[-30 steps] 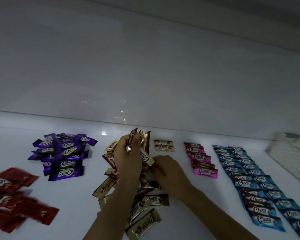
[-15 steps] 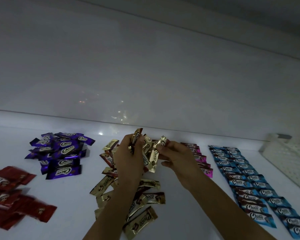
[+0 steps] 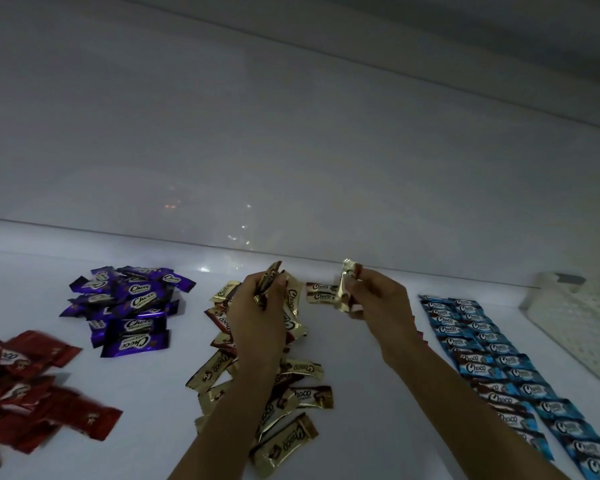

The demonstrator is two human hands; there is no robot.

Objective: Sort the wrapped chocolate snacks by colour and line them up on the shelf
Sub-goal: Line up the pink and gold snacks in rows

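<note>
Gold snacks [image 3: 293, 304], shiny, crinkled: left hand [image 3: 257, 318] grips several, right hand [image 3: 378, 306] pinches one.

Both hands raised side by side, each gripping gold wrappers.

The left hand [image 3: 257, 317] shows its back to the camera, fingers curled round a bunch of gold snacks [image 3: 271, 276] that stick up past the fingertips. The right hand [image 3: 381, 303], held apart from it at about the same height, pinches a single gold snack [image 3: 344, 289] upright between thumb and fingers. Both bare forearms reach up from the lower edge, the left forearm [image 3: 222, 420] steeper, the right forearm [image 3: 465, 403] slanting in from the right.
</note>
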